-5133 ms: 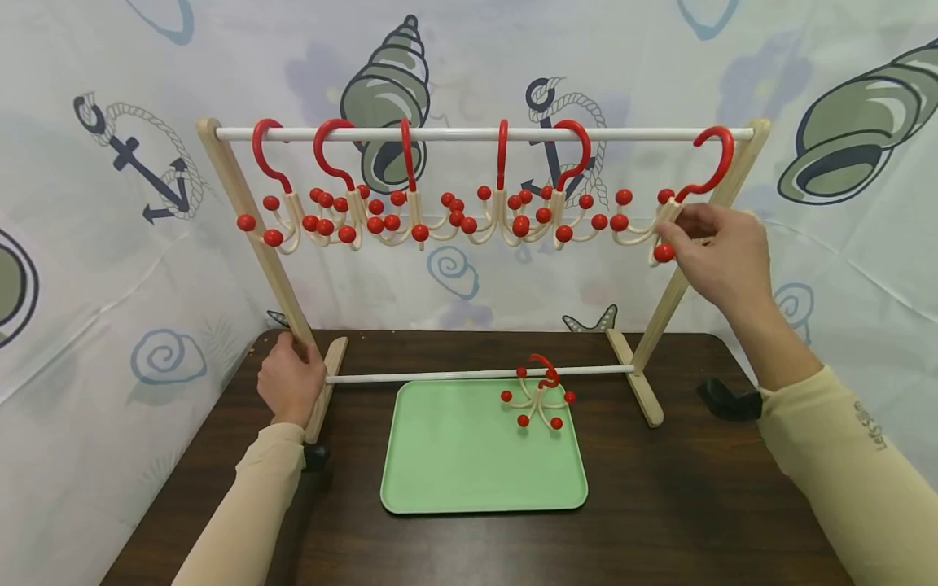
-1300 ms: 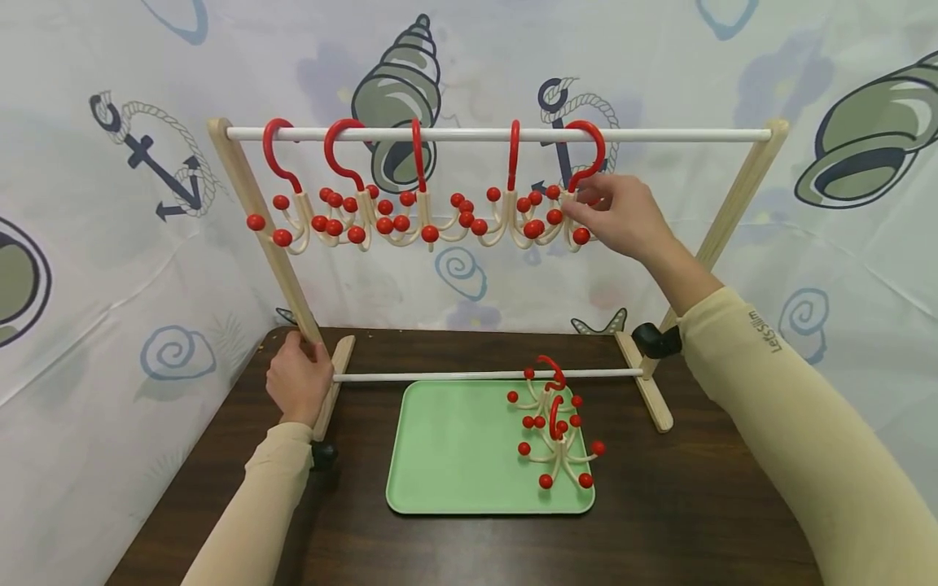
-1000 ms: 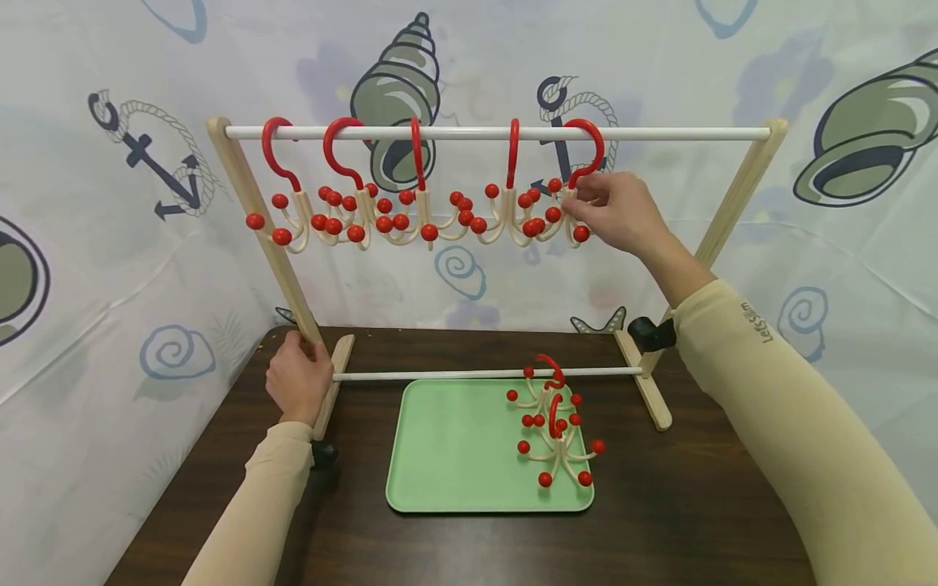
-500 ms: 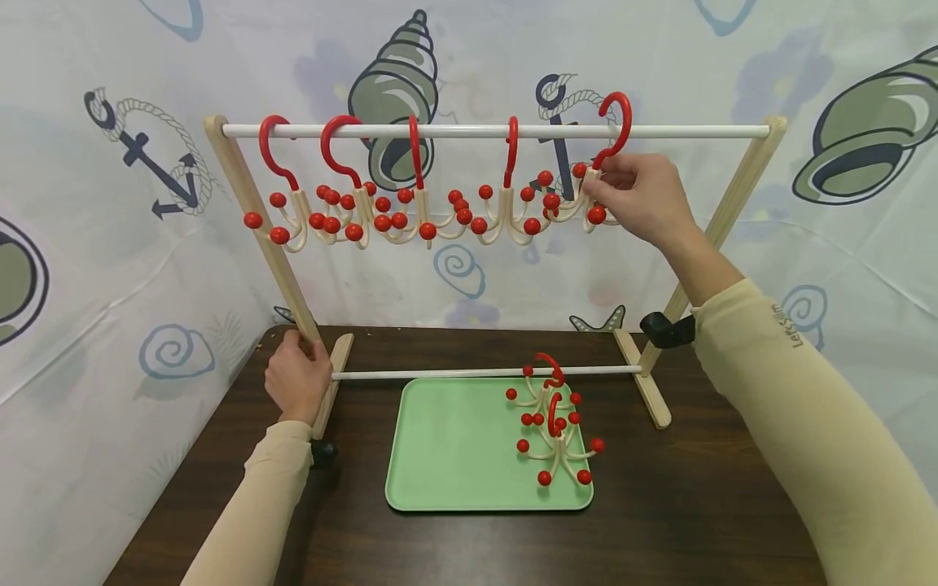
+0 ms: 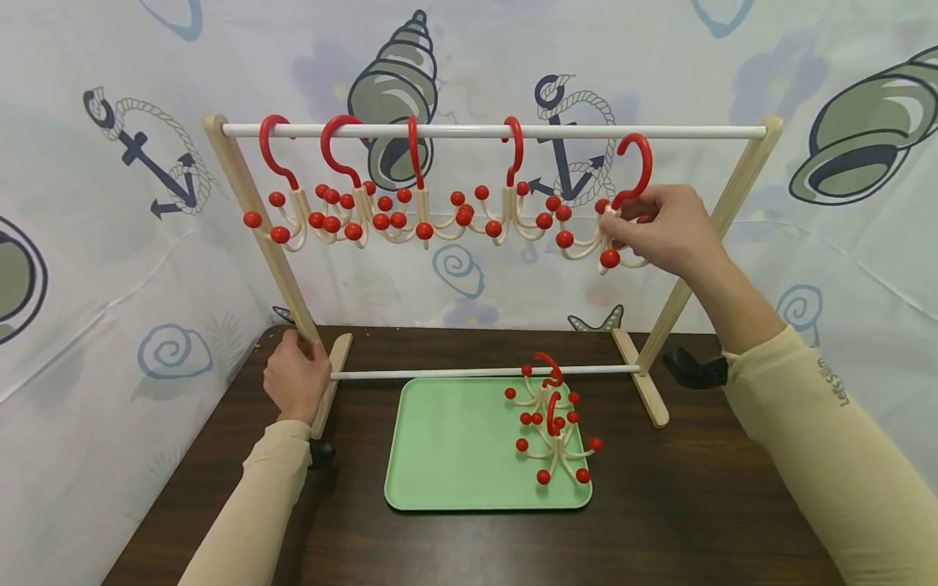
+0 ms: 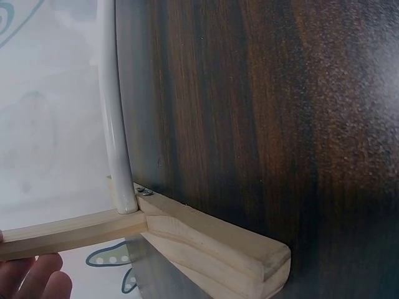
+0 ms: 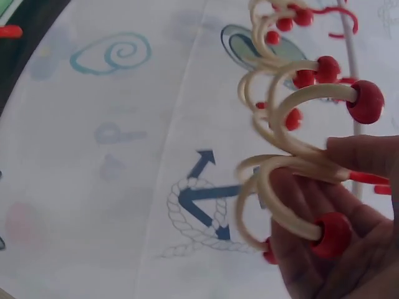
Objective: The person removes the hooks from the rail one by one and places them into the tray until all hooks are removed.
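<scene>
By the right hand (image 5: pixel 670 228), a cream hanger (image 5: pixel 605 242) with a red hook and red ball tips is pinched between thumb and fingers, near the base of the hook. It is held just below the rack's white rail (image 5: pixel 454 131), towards the right end of the rack, and is tilted, with its hook leaning to the right and not hung over the rail. By the left hand (image 5: pixel 296 377), the lower part of the rack's left wooden post (image 5: pixel 282 273) is gripped with curled fingers; in the left wrist view only some fingertips are seen behind the wood, so how firmly it is held cannot quite be told.

Four similar hangers (image 5: pixel 421 207) are hung from the rack's rail, three on its left half and one just right of its middle. A green tray (image 5: pixel 458 456) is set in front of the rack, its far edge near the rack's lower bar (image 5: pixel 454 373). On it, two more hangers are laid at the right side: a rear hanger (image 5: pixel 541 396) near the rack's lower bar, and a front hanger (image 5: pixel 558 448) farther from the rack. Rack and tray are carried by a dark worktop (image 5: pixel 681 505), and a cloth (image 5: pixel 472 73) printed with shells and anchors is spread behind the rack.
</scene>
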Demonstrator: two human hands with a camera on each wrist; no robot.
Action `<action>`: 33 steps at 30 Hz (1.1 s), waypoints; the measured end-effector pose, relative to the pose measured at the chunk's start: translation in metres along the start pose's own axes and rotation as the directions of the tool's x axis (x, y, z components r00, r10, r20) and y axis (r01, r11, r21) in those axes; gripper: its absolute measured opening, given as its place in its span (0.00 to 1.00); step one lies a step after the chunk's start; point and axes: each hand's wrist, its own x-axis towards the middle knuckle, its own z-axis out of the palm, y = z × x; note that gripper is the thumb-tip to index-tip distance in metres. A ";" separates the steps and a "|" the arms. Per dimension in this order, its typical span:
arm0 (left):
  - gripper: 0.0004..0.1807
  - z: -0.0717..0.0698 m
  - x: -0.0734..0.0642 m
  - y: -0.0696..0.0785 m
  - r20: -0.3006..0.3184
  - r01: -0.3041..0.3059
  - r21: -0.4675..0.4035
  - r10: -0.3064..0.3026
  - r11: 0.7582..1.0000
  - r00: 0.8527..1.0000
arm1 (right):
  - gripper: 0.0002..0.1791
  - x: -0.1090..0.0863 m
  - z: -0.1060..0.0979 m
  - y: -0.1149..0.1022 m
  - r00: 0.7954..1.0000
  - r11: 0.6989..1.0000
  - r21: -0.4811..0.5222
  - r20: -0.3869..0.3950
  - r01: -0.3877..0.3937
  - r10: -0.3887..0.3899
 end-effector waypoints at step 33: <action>0.11 0.004 0.001 -0.005 0.018 0.012 0.010 -0.012 1.000 1.000 | 0.11 -0.056 0.199 0.033 0.853 0.965 -0.092 0.493 0.248 -0.172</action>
